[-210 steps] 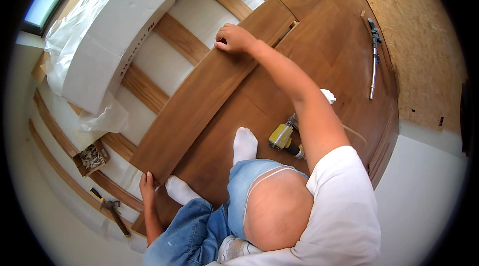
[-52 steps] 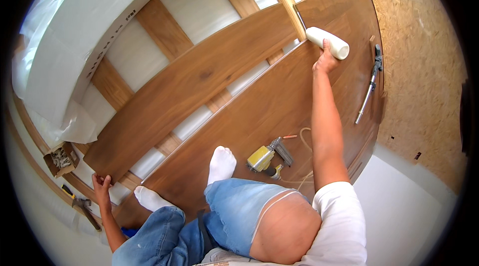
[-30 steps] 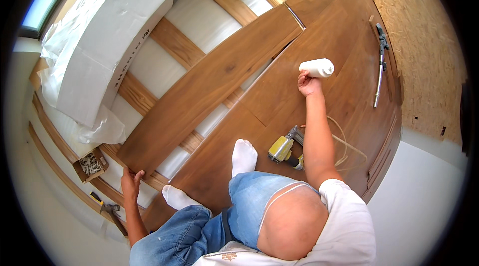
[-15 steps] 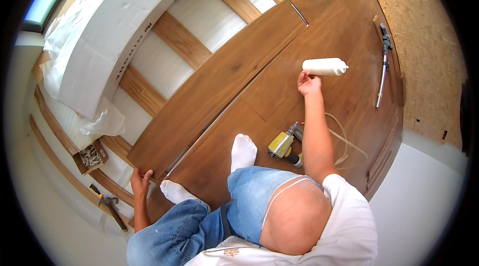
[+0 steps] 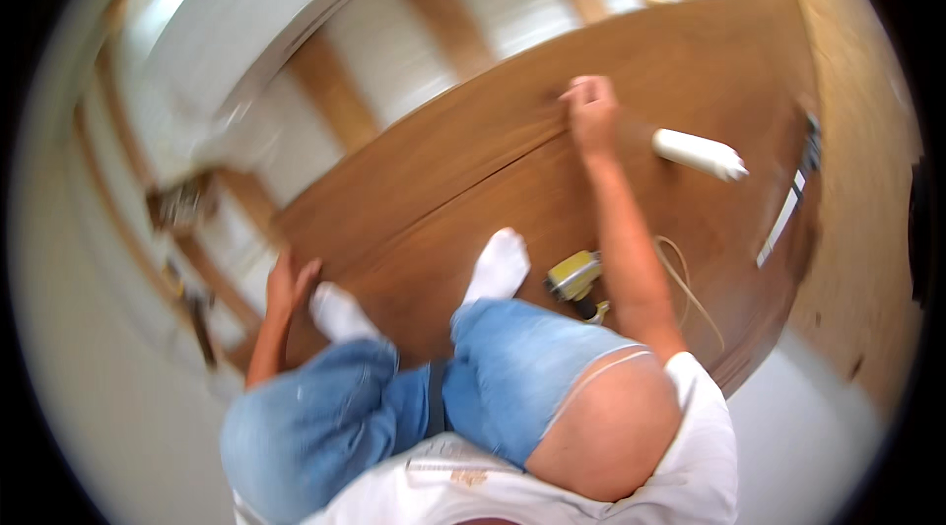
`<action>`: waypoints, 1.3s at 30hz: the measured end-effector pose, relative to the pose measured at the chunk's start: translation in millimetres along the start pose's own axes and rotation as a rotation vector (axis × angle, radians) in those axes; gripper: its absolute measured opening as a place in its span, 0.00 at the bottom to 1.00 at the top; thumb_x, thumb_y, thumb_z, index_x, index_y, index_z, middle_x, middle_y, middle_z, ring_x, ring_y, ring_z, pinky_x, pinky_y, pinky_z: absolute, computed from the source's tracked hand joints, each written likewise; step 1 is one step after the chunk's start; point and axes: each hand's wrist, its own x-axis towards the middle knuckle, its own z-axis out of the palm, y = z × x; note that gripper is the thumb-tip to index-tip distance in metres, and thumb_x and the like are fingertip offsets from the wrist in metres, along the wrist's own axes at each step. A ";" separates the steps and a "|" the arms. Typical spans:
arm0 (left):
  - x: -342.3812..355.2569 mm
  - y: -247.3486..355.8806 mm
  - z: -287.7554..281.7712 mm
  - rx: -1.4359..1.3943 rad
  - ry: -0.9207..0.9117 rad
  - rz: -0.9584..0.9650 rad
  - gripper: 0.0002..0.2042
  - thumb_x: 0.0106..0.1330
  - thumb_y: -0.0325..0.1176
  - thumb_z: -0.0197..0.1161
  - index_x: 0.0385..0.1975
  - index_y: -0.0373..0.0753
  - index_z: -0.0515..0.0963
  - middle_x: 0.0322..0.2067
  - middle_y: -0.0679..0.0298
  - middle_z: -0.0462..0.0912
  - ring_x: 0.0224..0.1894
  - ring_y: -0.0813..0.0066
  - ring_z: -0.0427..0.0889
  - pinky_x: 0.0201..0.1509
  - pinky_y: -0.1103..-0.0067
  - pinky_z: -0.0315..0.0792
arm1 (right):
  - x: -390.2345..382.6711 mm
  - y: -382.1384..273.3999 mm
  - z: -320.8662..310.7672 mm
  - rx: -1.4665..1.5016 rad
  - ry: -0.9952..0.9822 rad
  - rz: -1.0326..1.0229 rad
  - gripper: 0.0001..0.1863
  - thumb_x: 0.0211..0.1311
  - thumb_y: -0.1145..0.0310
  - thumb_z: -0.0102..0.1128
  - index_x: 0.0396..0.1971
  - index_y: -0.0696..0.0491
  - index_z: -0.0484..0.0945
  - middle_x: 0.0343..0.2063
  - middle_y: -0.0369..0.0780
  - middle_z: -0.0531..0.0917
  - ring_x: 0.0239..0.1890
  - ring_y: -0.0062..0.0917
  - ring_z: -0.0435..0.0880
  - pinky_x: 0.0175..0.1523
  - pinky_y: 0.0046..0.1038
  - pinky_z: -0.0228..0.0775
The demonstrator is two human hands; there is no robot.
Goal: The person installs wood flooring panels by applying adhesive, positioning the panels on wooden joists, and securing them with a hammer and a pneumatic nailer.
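Observation:
A long brown wooden plank [image 5: 473, 136] lies along the edge of the laid plank floor [image 5: 439, 269], with a dark narrow seam between them. At the plank's near left end my left hand [image 5: 289, 284] rests, thumb and fingers apart. My right hand [image 5: 593, 114] is over the seam farther along, fingers curled closed; motion blur hides whatever may be in them. Right of it a white squeeze bottle [image 5: 695, 153] lies on its side, apart from the hand. A yellow and black nail gun [image 5: 574, 279] lies on the floor beside my right forearm.
Wooden battens [image 5: 448, 18] with white sheeting between them lie beyond the plank, under a long white carton [image 5: 266, 8]. A small box [image 5: 184, 205] and a hammer [image 5: 200, 326] are at left. A beige hose [image 5: 695, 294] and a metal bar tool [image 5: 788, 200] lie at right.
My right hand has moved from beside the bottle to the plank seam, its fingers now more curled. The seam looks narrower near my left foot. The whole view has shifted and blurred.

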 end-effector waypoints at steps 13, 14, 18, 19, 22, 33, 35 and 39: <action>-5.9 3.8 7.8 0.087 -0.012 0.051 0.28 0.61 0.55 0.72 0.41 0.34 0.72 0.31 0.46 0.84 0.40 0.41 0.83 0.42 0.57 0.75 | 4.3 -18.8 107.9 -0.566 -0.187 -0.779 0.27 0.75 0.57 0.52 0.68 0.54 0.69 0.68 0.50 0.71 0.73 0.43 0.65 0.77 0.43 0.52; -1.9 4.8 9.4 0.110 -0.019 0.077 0.27 0.62 0.56 0.71 0.40 0.34 0.73 0.31 0.47 0.84 0.39 0.42 0.83 0.42 0.57 0.75 | 3.7 -25.0 103.7 -0.532 -0.201 -0.766 0.28 0.75 0.57 0.51 0.69 0.54 0.69 0.69 0.49 0.71 0.73 0.42 0.64 0.78 0.43 0.51; -3.1 -1.5 -21.1 0.114 -0.141 0.073 0.24 0.68 0.55 0.65 0.41 0.35 0.77 0.32 0.49 0.85 0.39 0.41 0.83 0.45 0.56 0.75 | -4.9 -29.6 92.3 -0.440 -0.243 -0.732 0.28 0.76 0.58 0.50 0.71 0.54 0.66 0.71 0.49 0.68 0.75 0.42 0.61 0.78 0.42 0.49; -2.1 -22.8 -25.3 0.012 -0.022 -0.054 0.22 0.70 0.53 0.62 0.41 0.36 0.78 0.36 0.49 0.86 0.43 0.42 0.83 0.47 0.57 0.75 | -6.5 -28.6 89.5 -0.447 -0.237 -0.741 0.28 0.76 0.58 0.50 0.71 0.54 0.66 0.71 0.49 0.67 0.75 0.42 0.61 0.78 0.43 0.49; -16.3 -139.8 -36.2 -0.006 0.605 -0.094 0.13 0.72 0.41 0.58 0.43 0.37 0.79 0.44 0.48 0.84 0.49 0.46 0.81 0.53 0.59 0.74 | -17.0 -25.8 84.2 -0.479 -0.242 -0.756 0.29 0.76 0.60 0.50 0.72 0.54 0.65 0.73 0.49 0.64 0.76 0.45 0.59 0.78 0.43 0.50; -53.7 -372.1 -81.4 0.369 0.466 -0.606 0.20 0.63 0.36 0.60 0.52 0.32 0.80 0.45 0.42 0.85 0.50 0.41 0.84 0.55 0.53 0.76 | -42.0 8.6 -1.3 -0.632 -0.348 -0.625 0.29 0.72 0.64 0.57 0.71 0.53 0.68 0.73 0.47 0.65 0.76 0.42 0.60 0.78 0.40 0.52; -62.8 -366.7 -99.5 0.450 0.538 -0.593 0.27 0.60 0.41 0.65 0.58 0.37 0.73 0.42 0.46 0.86 0.48 0.42 0.84 0.53 0.54 0.77 | -42.6 22.5 1.0 -0.597 -0.264 -0.546 0.29 0.73 0.62 0.57 0.70 0.54 0.67 0.72 0.47 0.65 0.75 0.43 0.61 0.77 0.40 0.55; -68.1 -304.4 -113.7 0.438 0.349 -0.542 0.16 0.60 0.41 0.66 0.43 0.37 0.78 0.35 0.49 0.85 0.43 0.44 0.85 0.47 0.56 0.76 | -45.5 43.8 -10.1 -0.610 -0.111 -0.481 0.31 0.71 0.62 0.60 0.70 0.57 0.66 0.71 0.50 0.66 0.74 0.44 0.63 0.76 0.41 0.57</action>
